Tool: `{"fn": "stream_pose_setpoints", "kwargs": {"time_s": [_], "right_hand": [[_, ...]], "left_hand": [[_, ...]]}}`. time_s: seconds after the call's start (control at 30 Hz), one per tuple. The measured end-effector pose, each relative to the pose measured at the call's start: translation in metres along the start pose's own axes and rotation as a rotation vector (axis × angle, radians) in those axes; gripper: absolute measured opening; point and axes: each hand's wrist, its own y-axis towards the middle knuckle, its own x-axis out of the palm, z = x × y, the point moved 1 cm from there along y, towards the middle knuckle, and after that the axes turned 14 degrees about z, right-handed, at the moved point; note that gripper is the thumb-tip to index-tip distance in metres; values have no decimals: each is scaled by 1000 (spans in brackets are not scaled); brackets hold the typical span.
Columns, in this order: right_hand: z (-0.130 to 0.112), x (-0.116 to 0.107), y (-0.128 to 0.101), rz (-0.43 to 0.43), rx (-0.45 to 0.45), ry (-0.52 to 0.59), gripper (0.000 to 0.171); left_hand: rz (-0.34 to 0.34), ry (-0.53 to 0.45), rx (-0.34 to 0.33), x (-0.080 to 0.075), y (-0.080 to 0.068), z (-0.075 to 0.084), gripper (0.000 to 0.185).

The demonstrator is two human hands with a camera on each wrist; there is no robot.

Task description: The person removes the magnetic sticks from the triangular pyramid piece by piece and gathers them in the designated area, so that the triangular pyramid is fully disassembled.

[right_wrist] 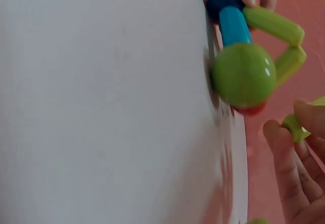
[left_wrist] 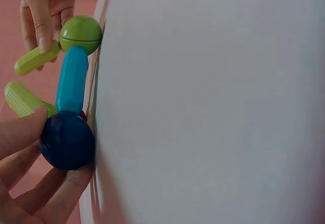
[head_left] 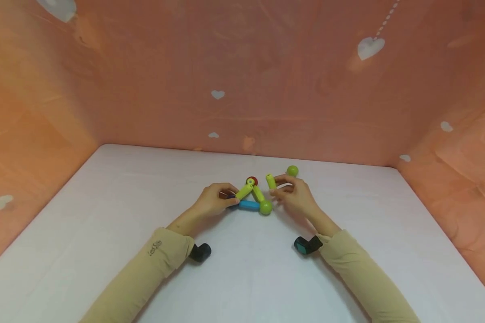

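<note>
My left hand grips a dark blue ball, its thumb by the foot of a yellow-green stick that slants up from the ball. From that ball a blue stick runs to a green ball. Behind these sits a red ball, largely covered by sticks in the head view. Another yellow-green stick stands between the green ball and the slanting stick's top. Just right of this build, my right hand pinches a loose yellow-green stick between thumb and fingers, held apart from it.
A second green ball lies on the white table behind my right hand. Dark wrist cameras hang under both sleeves. An orange cloth with pale hearts rises behind the table and along its sides.
</note>
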Motion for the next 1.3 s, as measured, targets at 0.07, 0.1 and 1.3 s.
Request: {"fn": "stream_pose_setpoints", "kwargs": {"time_s": [0.07, 0.1, 1.3], "right_hand": [[1, -5, 2, 1, 20, -4, 39], [3, -7, 2, 2, 30, -5, 39], [37, -59, 28, -67, 49, -272, 30]], "left_hand": [[2, 0, -2, -1, 0, 0, 23], [1, 0, -4, -1, 0, 0, 23], [-11, 12, -8, 1, -2, 3, 21]]}}
